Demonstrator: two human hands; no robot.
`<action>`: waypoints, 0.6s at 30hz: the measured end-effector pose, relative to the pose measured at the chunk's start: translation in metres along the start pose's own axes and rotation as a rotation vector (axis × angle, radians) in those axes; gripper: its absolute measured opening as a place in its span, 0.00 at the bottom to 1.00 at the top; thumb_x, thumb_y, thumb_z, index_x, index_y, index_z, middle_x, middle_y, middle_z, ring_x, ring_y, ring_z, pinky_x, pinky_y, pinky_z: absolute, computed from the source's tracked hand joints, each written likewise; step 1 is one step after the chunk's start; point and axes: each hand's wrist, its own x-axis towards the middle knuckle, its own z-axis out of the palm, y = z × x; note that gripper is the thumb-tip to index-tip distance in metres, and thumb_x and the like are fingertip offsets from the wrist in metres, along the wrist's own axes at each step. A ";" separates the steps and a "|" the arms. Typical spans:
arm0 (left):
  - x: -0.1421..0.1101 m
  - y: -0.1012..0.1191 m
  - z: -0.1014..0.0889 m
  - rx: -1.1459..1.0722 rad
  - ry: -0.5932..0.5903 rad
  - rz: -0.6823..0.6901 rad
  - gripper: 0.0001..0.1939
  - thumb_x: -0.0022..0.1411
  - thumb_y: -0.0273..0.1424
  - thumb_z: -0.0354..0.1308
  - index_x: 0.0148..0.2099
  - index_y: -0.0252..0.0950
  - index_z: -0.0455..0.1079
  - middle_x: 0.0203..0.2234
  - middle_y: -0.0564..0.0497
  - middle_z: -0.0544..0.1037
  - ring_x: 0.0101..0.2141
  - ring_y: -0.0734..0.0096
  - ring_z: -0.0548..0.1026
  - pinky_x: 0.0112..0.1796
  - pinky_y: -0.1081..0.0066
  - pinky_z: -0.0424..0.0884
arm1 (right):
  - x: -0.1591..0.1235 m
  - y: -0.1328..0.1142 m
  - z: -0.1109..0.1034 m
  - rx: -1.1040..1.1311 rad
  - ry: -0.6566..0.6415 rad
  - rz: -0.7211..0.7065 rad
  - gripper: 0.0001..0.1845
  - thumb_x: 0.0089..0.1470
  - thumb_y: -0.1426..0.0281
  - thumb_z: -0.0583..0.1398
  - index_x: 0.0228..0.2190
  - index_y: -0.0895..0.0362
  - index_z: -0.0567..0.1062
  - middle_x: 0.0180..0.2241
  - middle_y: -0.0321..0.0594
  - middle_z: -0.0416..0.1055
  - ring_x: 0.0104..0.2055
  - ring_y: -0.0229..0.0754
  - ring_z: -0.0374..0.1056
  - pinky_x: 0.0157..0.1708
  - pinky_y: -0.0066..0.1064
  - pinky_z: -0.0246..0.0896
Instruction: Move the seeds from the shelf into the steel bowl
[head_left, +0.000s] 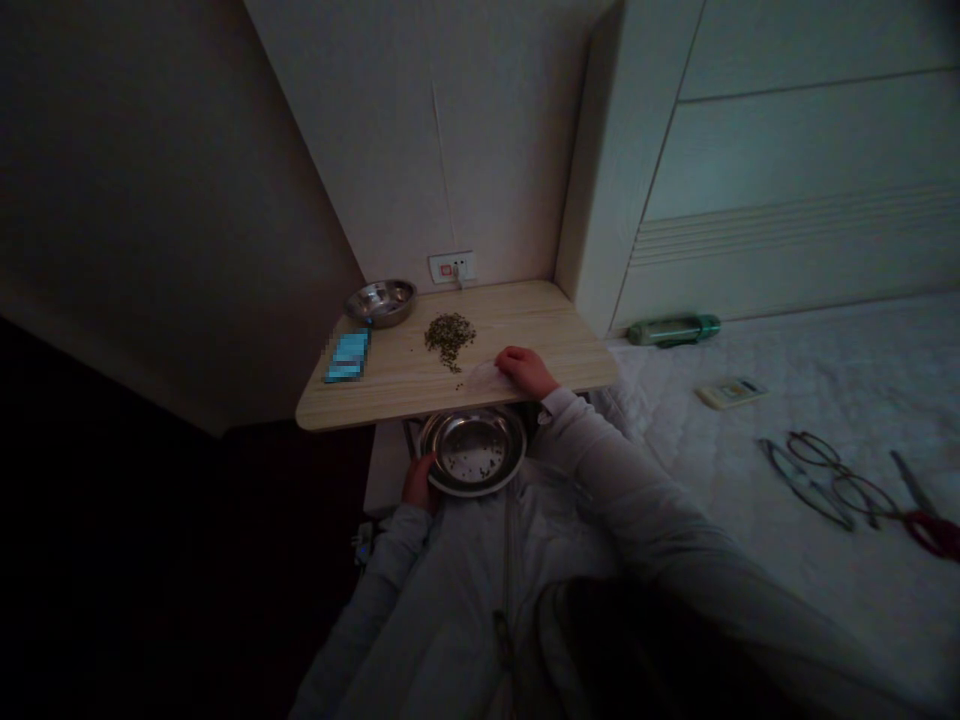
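My left hand (418, 482) grips the left rim of a steel bowl (472, 450) held just under the front edge of a small wooden table (390, 385). A few dark green beans lie in the bowl's bottom. My right hand (526, 370) rests on the tabletop near the front edge, fingers curled over a small pale patch that I cannot make out. A pile of small green beans (450, 337) sits in the middle of the table, a little behind and left of that hand.
A second steel bowl (380, 301) stands at the table's back left, with a blue phone (348, 357) in front of it. A wall socket (451, 267) is behind. On the bed to the right lie a green bottle (673, 329), a remote (731, 392), glasses (817, 478) and scissors (926, 512).
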 end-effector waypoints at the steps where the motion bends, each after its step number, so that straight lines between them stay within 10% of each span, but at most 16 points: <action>1: 0.000 0.001 0.001 -0.018 -0.019 -0.023 0.03 0.36 0.25 0.55 0.19 0.38 0.66 0.21 0.50 0.73 0.38 0.58 0.70 0.41 0.63 0.63 | 0.000 0.000 0.000 0.000 0.001 -0.002 0.09 0.40 0.68 0.52 0.17 0.59 0.68 0.15 0.31 0.64 0.21 0.32 0.57 0.23 0.24 0.49; 18: -0.010 0.011 0.000 -0.166 -0.137 -0.199 0.17 0.32 0.25 0.51 0.31 0.34 0.69 0.19 0.54 0.73 0.25 0.68 0.71 0.28 0.70 0.66 | 0.002 0.003 0.000 0.046 0.024 0.001 0.09 0.40 0.67 0.53 0.17 0.59 0.68 0.15 0.31 0.64 0.20 0.31 0.56 0.23 0.24 0.49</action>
